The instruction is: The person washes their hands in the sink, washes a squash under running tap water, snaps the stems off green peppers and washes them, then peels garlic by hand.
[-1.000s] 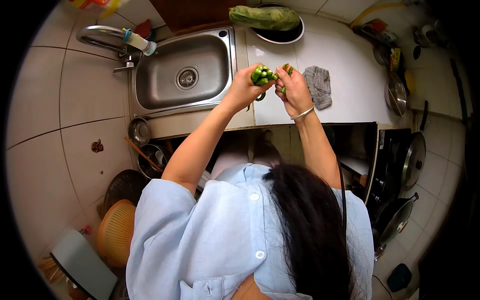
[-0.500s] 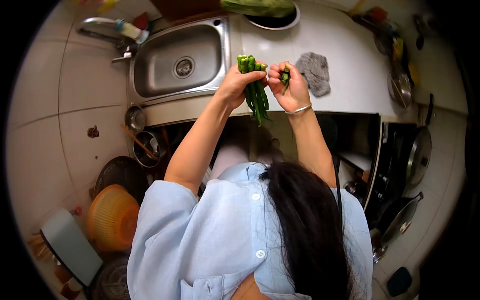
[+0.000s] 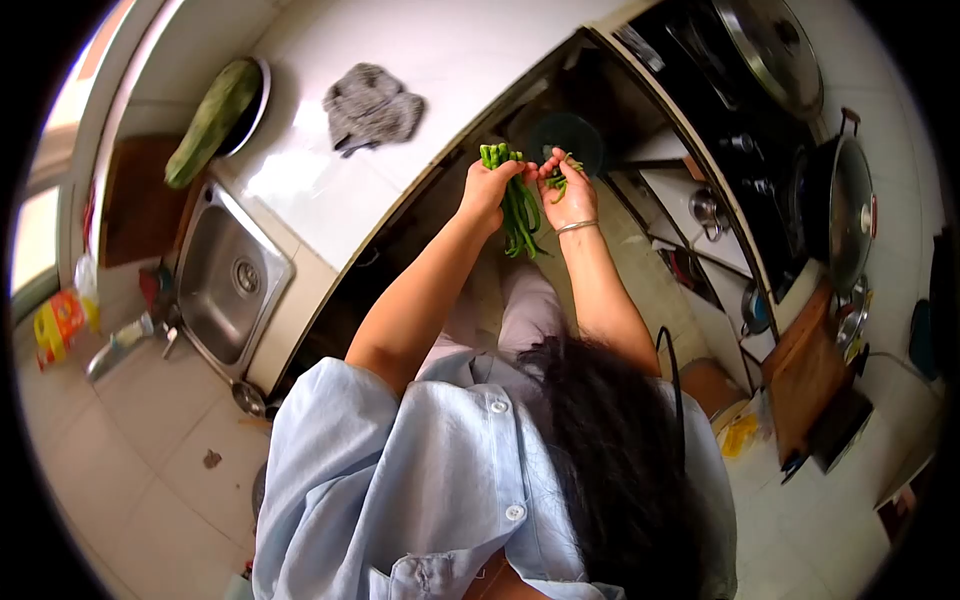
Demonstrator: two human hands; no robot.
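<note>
My left hand (image 3: 487,192) is closed round a bunch of long green chili peppers (image 3: 518,215), whose blunt ends stick up past the thumb and whose thin tips hang down. Beside it, my right hand (image 3: 568,195), with a bracelet at the wrist, cups small green pepper stems (image 3: 562,178) in curled fingers. The fingertips of both hands are close together; whether they touch is hard to tell. Both hands are in front of the counter edge, near the open space under it, where a dark greenish round container (image 3: 568,140) shows behind the right fingers.
On the white counter (image 3: 310,190) lies a grey cloth (image 3: 372,105). A large green gourd (image 3: 212,120) rests on a bowl (image 3: 255,105) by the sink (image 3: 215,300). To the right are a black stove (image 3: 700,110), lidded pans (image 3: 850,210) and a wooden board (image 3: 800,375).
My view and body have turned right, so the sink now sits at far left. Both hands have gone from the counter's edge by the sink to the open space below the counter, still holding the same things.
</note>
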